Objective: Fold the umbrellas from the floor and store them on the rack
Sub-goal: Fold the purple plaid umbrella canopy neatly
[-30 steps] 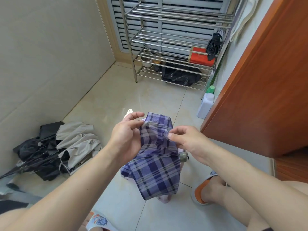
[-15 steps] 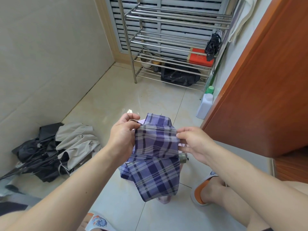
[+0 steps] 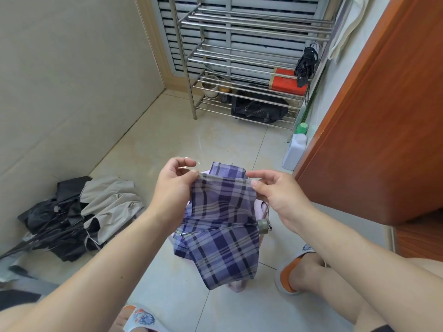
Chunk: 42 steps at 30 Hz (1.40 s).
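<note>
A purple plaid umbrella (image 3: 220,231) hangs collapsed in front of me above the floor. My left hand (image 3: 173,188) pinches the left corner of a fabric panel's top edge. My right hand (image 3: 275,195) pinches the right corner, and the edge is stretched flat between them. A thin rib and a grey end cap (image 3: 262,225) stick out on the right. More umbrellas, black and beige (image 3: 79,214), lie unfolded on the floor at the left wall. The steel rack (image 3: 244,58) stands at the back, with a folded black umbrella (image 3: 306,65) on its right end.
The rack also holds a red box (image 3: 287,82), pots (image 3: 212,86) and a black bag (image 3: 259,109). A white bottle (image 3: 294,149) stands by the orange wooden door (image 3: 383,104) on the right. My slippered feet (image 3: 291,271) rest on the pale floor tiles.
My hands have moved apart along the fabric edge, pulling the plaid panel wide and flat where it was bunched before.
</note>
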{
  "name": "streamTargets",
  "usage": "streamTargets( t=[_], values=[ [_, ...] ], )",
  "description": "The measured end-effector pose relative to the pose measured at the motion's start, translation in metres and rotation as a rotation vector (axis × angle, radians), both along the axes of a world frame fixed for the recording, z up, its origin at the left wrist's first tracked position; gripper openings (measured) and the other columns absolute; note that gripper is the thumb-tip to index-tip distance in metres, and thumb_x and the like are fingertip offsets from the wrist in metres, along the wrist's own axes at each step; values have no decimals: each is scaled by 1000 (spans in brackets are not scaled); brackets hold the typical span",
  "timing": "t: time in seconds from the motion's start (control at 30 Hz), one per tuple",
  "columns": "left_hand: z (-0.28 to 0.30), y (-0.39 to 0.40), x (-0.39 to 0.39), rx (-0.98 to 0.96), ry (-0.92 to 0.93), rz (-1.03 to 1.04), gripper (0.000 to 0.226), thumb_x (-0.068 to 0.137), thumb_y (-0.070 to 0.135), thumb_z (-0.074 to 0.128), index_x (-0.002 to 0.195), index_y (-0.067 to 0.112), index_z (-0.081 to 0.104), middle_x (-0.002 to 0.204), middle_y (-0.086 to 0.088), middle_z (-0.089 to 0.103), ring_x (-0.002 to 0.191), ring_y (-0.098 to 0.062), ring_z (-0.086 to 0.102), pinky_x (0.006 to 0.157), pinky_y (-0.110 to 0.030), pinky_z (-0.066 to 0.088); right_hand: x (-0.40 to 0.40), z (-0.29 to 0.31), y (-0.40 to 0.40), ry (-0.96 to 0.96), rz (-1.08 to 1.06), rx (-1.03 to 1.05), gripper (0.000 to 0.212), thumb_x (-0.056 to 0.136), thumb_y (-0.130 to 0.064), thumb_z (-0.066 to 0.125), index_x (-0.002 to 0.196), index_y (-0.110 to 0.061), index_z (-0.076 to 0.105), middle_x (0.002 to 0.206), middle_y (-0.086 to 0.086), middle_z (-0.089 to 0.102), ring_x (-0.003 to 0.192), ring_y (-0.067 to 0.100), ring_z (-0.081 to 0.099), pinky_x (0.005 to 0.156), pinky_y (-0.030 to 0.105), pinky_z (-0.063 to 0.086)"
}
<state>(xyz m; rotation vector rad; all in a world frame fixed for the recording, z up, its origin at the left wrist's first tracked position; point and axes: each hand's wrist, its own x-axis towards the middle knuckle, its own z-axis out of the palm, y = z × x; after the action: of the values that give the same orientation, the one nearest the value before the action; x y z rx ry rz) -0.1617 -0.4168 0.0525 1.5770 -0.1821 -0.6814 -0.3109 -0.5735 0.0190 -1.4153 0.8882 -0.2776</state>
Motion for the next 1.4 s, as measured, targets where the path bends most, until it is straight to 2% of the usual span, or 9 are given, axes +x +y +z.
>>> streamTargets(
  t=[0.1,0.23,0.33,0.43,0.67,0.83,1.07,1.27,1.4],
  values=[
    [-3,3,2,42,-90,7,10,99,4,62,99,15,62,85,-6,59,80,-24,58,79,-46,51,1,2,-2,14,21,-40,23,101,-5,57,102,-20,76,100,19,74,90,24,73,82,30,58],
    [2,3,0,-19,-106,-113,22,94,-2,67,109,15,62,103,-8,66,84,-22,69,81,-41,59,3,3,-2,71,119,-122,15,97,-20,68,111,-19,73,100,10,75,92,18,72,90,28,57],
    [14,3,0,-50,-209,-224,43,92,-13,62,118,22,61,123,-1,63,92,-17,74,78,-26,59,4,3,-5,139,94,-248,12,92,-15,73,103,-19,75,88,1,72,74,4,63,67,8,47],
    [21,3,6,-46,-278,-227,49,92,-14,62,122,25,60,130,1,61,98,-18,74,83,-22,58,4,3,-12,153,33,-284,3,91,-18,75,91,-21,75,82,-6,71,74,6,60,67,16,46],
    [14,3,11,99,-280,-302,54,90,0,74,131,33,61,125,3,65,99,-26,71,91,-36,60,6,3,-25,120,124,-135,5,88,-12,78,87,-16,77,78,-2,74,75,10,63,78,25,53],
    [8,0,16,85,-258,-158,36,87,-12,70,112,15,70,96,-9,70,83,-15,69,91,-37,60,4,-4,-27,61,85,22,3,90,-8,74,90,-10,76,74,0,69,71,12,62,81,29,57],
    [2,-3,18,31,-195,-158,30,84,-13,72,97,14,72,89,-6,71,87,-18,68,89,-36,59,5,2,-11,38,9,-52,9,102,-12,59,98,-9,66,86,13,74,75,22,70,77,33,60],
    [0,-4,19,-10,-123,-117,27,85,-15,70,96,9,70,93,-10,70,87,-19,68,83,-32,59,3,3,12,90,32,-280,32,84,-37,81,98,-22,57,90,1,71,78,13,66,74,27,53],
    [2,-6,17,-37,-41,-74,26,85,-18,68,95,6,68,94,-14,68,83,-21,68,73,-26,59,5,-8,18,124,52,-279,41,79,-31,86,103,-30,53,93,0,68,83,16,66,75,30,55]
  ],
)
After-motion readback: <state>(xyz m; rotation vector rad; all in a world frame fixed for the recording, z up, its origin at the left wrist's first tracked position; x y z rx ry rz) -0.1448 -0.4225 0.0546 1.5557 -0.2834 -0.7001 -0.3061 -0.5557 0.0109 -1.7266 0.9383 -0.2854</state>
